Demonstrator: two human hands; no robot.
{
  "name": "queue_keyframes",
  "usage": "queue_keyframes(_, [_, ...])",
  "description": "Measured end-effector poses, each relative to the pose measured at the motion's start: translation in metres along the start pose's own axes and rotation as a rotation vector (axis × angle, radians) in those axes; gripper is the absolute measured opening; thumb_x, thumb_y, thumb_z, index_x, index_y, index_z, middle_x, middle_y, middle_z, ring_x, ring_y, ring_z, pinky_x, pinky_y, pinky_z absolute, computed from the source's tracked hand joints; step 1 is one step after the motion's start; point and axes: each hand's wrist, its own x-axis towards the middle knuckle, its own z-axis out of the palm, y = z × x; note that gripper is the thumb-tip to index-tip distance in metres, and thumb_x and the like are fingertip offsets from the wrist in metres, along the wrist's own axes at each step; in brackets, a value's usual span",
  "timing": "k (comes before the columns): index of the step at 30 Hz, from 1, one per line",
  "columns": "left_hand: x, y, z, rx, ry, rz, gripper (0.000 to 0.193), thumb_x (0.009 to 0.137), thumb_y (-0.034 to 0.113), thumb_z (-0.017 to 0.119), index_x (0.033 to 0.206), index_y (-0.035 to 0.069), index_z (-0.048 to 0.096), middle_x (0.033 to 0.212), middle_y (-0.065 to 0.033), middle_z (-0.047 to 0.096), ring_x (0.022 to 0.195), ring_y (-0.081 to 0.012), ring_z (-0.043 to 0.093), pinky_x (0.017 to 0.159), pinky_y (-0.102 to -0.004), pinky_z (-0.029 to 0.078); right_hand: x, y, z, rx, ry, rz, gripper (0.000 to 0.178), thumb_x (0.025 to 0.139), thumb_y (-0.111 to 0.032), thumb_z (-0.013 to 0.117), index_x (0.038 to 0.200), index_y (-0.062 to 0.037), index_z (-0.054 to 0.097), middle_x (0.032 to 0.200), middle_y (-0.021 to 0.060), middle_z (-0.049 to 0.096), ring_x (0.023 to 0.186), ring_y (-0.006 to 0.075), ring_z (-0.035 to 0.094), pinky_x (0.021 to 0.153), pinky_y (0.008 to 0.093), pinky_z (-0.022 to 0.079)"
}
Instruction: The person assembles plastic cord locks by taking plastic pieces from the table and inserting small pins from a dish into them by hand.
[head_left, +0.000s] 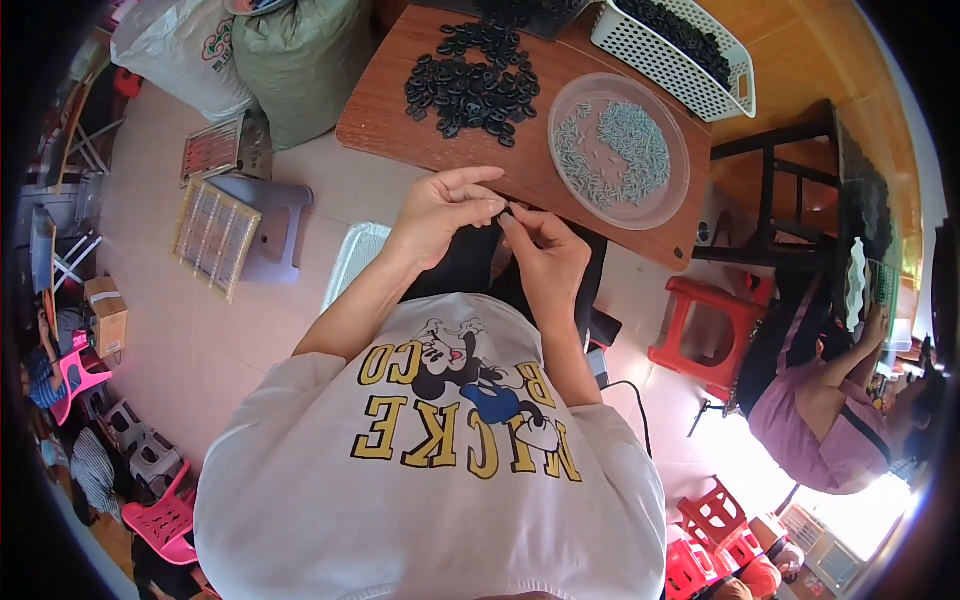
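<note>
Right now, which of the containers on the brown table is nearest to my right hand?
The round clear tray holding small grey pieces is nearest your right hand; the white perforated basket and the dark box stand farther back.

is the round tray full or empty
Neither, it's part full: small grey pieces lie in the tray, with bare bottom showing between them.

1. This looks like a small workshop.
2. On the desk (380, 115) lie many similar black parts (470, 95), and a round dish (679, 175) has many small grey pieces (637, 140).
3. Two full sacks (300, 75) stand nearby.
4. Simple plastic stools (715, 330) are around, and another person (815, 430) sits at right.
</note>
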Motion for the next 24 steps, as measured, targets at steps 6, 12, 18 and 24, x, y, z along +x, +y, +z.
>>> queue_keyframes(6, [0.002, -0.007, -0.004, -0.022, -0.022, -0.021, 0.041, 0.079, 0.0, 0.065, 0.118, -0.004, 0.053, 0.089, -0.0089, 0.066, 0.074, -0.0097, 0.06, 0.067, -0.0198, 0.048, 0.001, 0.008, 0.007, 0.12, 0.032, 0.042, 0.015, 0.078, -0.006, 0.068, 0.091, 0.0032, 0.068, 0.067, 0.0022, 0.063, 0.058, 0.0038, 0.055, 0.052, 0.0175, 0.041])
queue_keyframes(12, [0.006, -0.007, -0.009, -0.067, -0.006, -0.076, 0.044, 0.079, 0.001, 0.066, 0.12, -0.004, 0.051, 0.092, -0.0104, 0.066, 0.078, -0.0113, 0.062, 0.068, -0.0206, 0.048, 0.002, 0.011, 0.003, 0.165, 0.015, 0.041, 0.015, 0.078, -0.007, 0.069, 0.09, 0.0015, 0.068, 0.066, 0.0017, 0.062, 0.056, 0.0026, 0.051, 0.049, 0.0162, 0.038])
queue_keyframes(18, [0.005, -0.007, -0.012, -0.062, -0.041, -0.101, 0.05, 0.077, -0.001, 0.067, 0.124, -0.003, 0.048, 0.091, -0.0104, 0.067, 0.079, -0.0125, 0.063, 0.069, -0.0215, 0.049, 0.002, 0.013, -0.001, 0.167, -0.004, 0.121, 0.015, 0.077, -0.009, 0.07, 0.088, 0.0004, 0.069, 0.062, 0.0009, 0.061, 0.049, 0.002, 0.048, 0.042, 0.0172, 0.033])
queue_keyframes(24, [0.002, -0.003, -0.009, 0.023, -0.052, -0.064, 0.048, 0.077, -0.004, 0.065, 0.123, -0.004, 0.05, 0.088, -0.0097, 0.067, 0.077, -0.0124, 0.062, 0.073, -0.0225, 0.05, -0.001, 0.01, -0.003, 0.08, -0.027, 0.114, 0.015, 0.077, -0.008, 0.069, 0.088, 0.002, 0.068, 0.064, 0.003, 0.063, 0.051, 0.0031, 0.051, 0.044, 0.0173, 0.037])
